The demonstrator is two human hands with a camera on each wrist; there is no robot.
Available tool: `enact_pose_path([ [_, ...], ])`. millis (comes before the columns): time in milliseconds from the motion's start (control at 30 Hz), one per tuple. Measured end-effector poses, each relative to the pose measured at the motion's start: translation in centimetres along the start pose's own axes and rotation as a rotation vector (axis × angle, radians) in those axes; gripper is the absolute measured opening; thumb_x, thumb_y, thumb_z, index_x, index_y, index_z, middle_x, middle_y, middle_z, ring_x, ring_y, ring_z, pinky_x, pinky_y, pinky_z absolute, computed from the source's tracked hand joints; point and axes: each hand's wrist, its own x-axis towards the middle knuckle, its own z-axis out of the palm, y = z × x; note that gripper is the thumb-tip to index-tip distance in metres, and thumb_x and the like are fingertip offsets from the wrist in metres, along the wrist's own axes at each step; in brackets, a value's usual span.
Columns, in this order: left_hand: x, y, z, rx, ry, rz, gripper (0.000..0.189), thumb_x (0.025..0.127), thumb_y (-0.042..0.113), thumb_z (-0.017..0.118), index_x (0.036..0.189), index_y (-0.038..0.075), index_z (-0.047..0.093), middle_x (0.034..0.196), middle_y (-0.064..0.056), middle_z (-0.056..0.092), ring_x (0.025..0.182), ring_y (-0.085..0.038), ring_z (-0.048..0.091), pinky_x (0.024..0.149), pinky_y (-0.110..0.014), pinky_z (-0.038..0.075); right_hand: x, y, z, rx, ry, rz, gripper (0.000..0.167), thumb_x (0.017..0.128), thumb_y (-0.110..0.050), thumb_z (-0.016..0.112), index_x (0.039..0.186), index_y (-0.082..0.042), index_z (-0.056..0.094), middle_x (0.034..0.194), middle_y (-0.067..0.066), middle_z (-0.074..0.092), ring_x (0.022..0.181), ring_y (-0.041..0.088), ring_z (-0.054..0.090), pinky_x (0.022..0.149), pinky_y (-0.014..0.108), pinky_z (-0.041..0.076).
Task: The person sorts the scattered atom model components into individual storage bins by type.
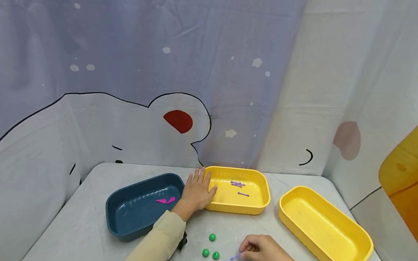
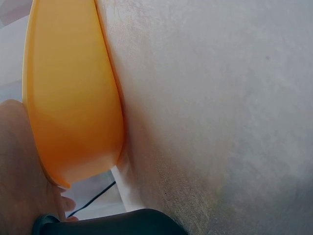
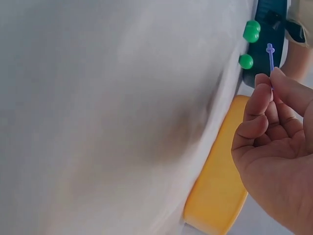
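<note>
Between thumb and fingertips, my right hand (image 1: 266, 253) pinches a small purple stick (image 1: 235, 256) with a knobbed tip, low over the table. The right wrist view shows that stick (image 3: 271, 56) pointing away from the fingertips. Just left of it lie three green beads (image 1: 216, 255). My left hand (image 1: 197, 191) rests on the left end of the middle yellow tray (image 1: 237, 208), fingers extended along the rim and thumb toward the inside. Several similar purple sticks (image 1: 243, 194) lie in this tray.
A dark blue tray (image 1: 115, 219) stands at the left, with two pink teardrop-shaped pieces (image 1: 171, 200) inside. Another yellow tray (image 1: 306, 231) stands angled at the right. A printed curtain (image 1: 235, 87) hangs behind the white table (image 1: 73, 234). Something black (image 1: 182, 241) shows beside the left sleeve.
</note>
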Motion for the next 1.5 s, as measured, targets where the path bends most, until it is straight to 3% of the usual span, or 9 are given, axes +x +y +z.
enact_pose_path([
  [233,0.1,-0.1,0.1,0.008,0.001,0.002,0.071,0.106,0.055,0.029,0.163,0.014,0.021,0.170,-0.012,0.015,0.156,-0.032,0.012,0.126,-0.049,0.013,0.5,-0.7,-1.4,-0.043,0.056,-0.044,0.006,0.092,-0.019,0.075,0.089,-0.014,0.073,0.078,-0.014,0.064,0.070,-0.002,0.056,0.062,0.020,0.049],
  [467,0.0,0.1,0.0,0.004,-0.003,0.000,0.070,0.106,0.055,0.028,0.163,0.015,0.020,0.170,-0.012,0.014,0.157,-0.032,0.010,0.126,-0.050,0.012,1.1,-0.9,-2.5,-0.047,0.105,-0.031,0.004,0.091,-0.021,0.076,0.089,-0.021,0.072,0.077,-0.013,0.064,0.070,-0.001,0.055,0.061,0.020,0.049],
  [667,0.0,0.1,0.0,0.010,-0.012,-0.005,0.070,0.106,0.055,0.028,0.163,0.016,0.020,0.170,-0.012,0.014,0.157,-0.032,0.010,0.126,-0.050,0.012,1.7,-1.3,-3.4,-0.054,0.124,-0.033,0.008,0.091,-0.022,0.076,0.092,-0.015,0.073,0.079,-0.011,0.065,0.072,0.000,0.055,0.062,0.020,0.048],
  [900,-0.1,0.0,-0.2,0.008,-0.007,-0.003,0.070,0.106,0.055,0.029,0.163,0.016,0.020,0.170,-0.011,0.014,0.157,-0.032,0.011,0.126,-0.049,0.010,2.7,-1.9,-4.4,0.010,0.132,-0.035,0.009,0.093,-0.015,0.073,0.096,-0.006,0.072,0.083,-0.003,0.066,0.073,0.002,0.054,0.063,0.020,0.048],
  [1333,0.0,0.0,-0.1,0.009,-0.007,0.006,0.070,0.106,0.055,0.028,0.163,0.015,0.021,0.170,-0.012,0.014,0.157,-0.032,0.011,0.126,-0.050,0.012,4.8,-2.5,-6.5,-0.038,0.220,0.088,0.014,0.091,-0.027,0.076,0.095,-0.013,0.074,0.084,-0.003,0.067,0.078,0.014,0.060,0.068,0.023,0.051],
  [1500,0.1,0.0,0.0,0.001,-0.003,0.005,0.069,0.106,0.054,0.029,0.163,0.015,0.021,0.170,-0.012,0.014,0.157,-0.032,0.011,0.126,-0.050,0.012,5.5,-2.3,-6.8,-0.025,0.239,0.118,0.015,0.091,-0.025,0.077,0.096,-0.011,0.074,0.085,-0.002,0.067,0.080,0.016,0.059,0.067,0.023,0.051],
])
